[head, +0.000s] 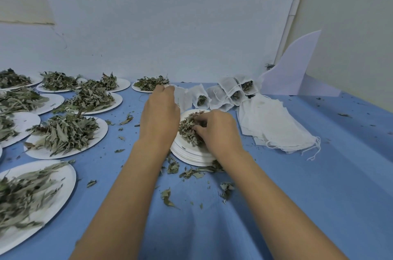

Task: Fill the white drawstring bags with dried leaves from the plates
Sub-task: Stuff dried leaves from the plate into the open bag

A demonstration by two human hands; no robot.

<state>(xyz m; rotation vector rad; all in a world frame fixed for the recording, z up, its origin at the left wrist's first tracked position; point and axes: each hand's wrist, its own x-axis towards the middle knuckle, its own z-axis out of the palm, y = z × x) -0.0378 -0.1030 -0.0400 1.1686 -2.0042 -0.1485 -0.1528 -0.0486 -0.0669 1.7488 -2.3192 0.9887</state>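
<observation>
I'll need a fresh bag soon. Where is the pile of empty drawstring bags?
In the head view, the pile of empty bags lies flat on the blue cloth, just right of the stacked plates and in front of the filled bags.

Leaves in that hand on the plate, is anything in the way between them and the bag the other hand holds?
Nothing visible is. The right hand grips dried leaves on the plate stack; the white drawstring bag pinched by the left hand is just beyond the rim.

Left hand (pixel 159 112): bag (pixel 181 96); right hand (pixel 219 130): leaves (pixel 187 130)
</observation>
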